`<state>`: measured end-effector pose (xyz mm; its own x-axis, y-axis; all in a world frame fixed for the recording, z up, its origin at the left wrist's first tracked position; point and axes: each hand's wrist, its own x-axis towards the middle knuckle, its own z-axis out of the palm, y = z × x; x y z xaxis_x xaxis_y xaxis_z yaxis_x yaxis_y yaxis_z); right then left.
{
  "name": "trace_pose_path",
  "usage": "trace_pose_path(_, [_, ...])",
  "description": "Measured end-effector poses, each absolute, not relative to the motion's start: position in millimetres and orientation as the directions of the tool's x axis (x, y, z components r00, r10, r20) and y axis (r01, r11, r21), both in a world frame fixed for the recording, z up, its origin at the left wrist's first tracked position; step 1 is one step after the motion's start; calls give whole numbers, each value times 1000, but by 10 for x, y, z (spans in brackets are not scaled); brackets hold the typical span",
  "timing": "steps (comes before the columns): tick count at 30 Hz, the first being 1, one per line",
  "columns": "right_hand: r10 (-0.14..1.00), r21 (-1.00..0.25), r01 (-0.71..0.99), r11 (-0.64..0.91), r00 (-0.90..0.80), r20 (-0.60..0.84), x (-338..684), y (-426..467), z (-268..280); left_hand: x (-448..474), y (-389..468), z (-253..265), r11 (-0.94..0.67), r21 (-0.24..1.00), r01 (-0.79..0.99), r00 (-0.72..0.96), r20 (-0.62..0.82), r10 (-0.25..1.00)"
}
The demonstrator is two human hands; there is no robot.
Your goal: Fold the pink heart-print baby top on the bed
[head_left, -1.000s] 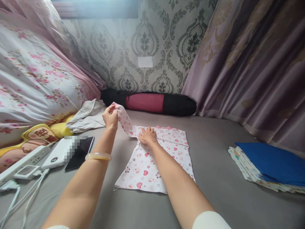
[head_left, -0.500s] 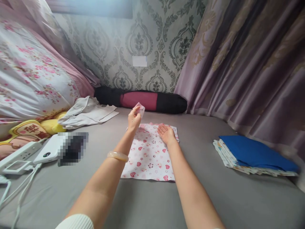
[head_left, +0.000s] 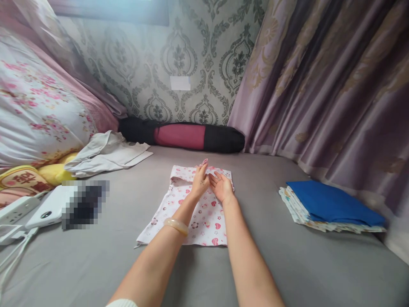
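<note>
A white cloth (head_left: 204,221) printed with pink hearts and small flowers lies before me, its far end folded over and a pink frill along that edge. Whether it is a garment or a plain cloth I cannot make out. My left hand (head_left: 200,182), wearing a pale bangle (head_left: 176,226), is closed at the far edge, and a bit of pink fabric (head_left: 204,161) shows at its fingertips. Close beside it, my right hand (head_left: 222,186) rests palm up on the cloth, fingers loosely stretched and nearly touching the left hand.
A blue folded cloth (head_left: 335,202) tops a stack at right. Along the wall lies a black and maroon roll (head_left: 179,136). On the left are grey clothing (head_left: 107,155), a yellow plush (head_left: 56,172), a white power bank (head_left: 49,209) and a power strip (head_left: 22,209) with cables.
My left hand has come down and right from a raised position, bringing the pink piece onto the cloth beside my right hand. The cloth's left side is now uncovered. The view has shifted slightly right.
</note>
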<state>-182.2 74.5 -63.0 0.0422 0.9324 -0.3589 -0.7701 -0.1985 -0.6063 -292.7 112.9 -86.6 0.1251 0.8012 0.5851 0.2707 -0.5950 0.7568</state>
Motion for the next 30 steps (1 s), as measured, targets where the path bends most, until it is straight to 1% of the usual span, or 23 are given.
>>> trace_pose_path(3, [948, -632, -748, -202, 12, -318, -1833, 718, -556, -2842, 1084, -966, -577, 770, 273, 157, 556, 816])
trace_pose_path(6, [965, -682, -709, -177, 10, -261, -1854, 703, -524, -2791, 1063, -1028, -578, 778, 246, 187, 548, 816])
trace_pose_path(9, [985, -751, -654, -87, 55, -161, -1877, 710, -552, -2770, 1047, -1033, -580, 786, 214, 225, 538, 812])
trace_pose_path(11, [992, -809, -587, -20, 86, -87, -1883, 729, -593, -2768, 1025, -1008, -581, 786, 211, 271, 524, 807])
trace_pose_path(13, [994, -856, -518, -1, 91, -56, -1880, 755, -635, -2772, 993, -970, -587, 782, 209, 321, 512, 796])
trace_pose_path(15, [994, -876, -482, -27, 82, -76, -1872, 784, -670, -2784, 959, -932, -581, 787, 210, 353, 493, 795])
trace_pose_path(17, [988, -869, -491, -67, 89, -127, -1862, 815, -692, -2811, 937, -901, -552, 798, 243, 349, 459, 817])
trace_pose_path(20, [969, -837, -538, -101, 139, -206, -1849, 852, -708, -2909, 940, -866, -492, 793, 360, 252, 425, 869])
trace_pose_path(22, [959, -821, -561, -106, 159, -233, -1840, 866, -713, -3023, 959, -839, -461, 749, 475, 153, 446, 882])
trace_pose_path(24, [955, -809, -579, -105, 169, -245, -1833, 872, -716, -3161, 974, -805, -401, 671, 624, 72, 462, 884])
trace_pose_path(27, [947, -797, -596, -97, 191, -258, -1824, 870, -713, -3343, 968, -760, -207, 516, 831, -22, 403, 915])
trace_pose_path(29, [944, -790, -608, -80, 207, -255, -1821, 866, -705, -3412, 949, -747, -92, 425, 901, -75, 359, 930])
trace_pose_path(30, [941, -784, -617, -69, 220, -256, -1819, 864, -699, -3430, 938, -746, -58, 395, 917, -88, 343, 935])
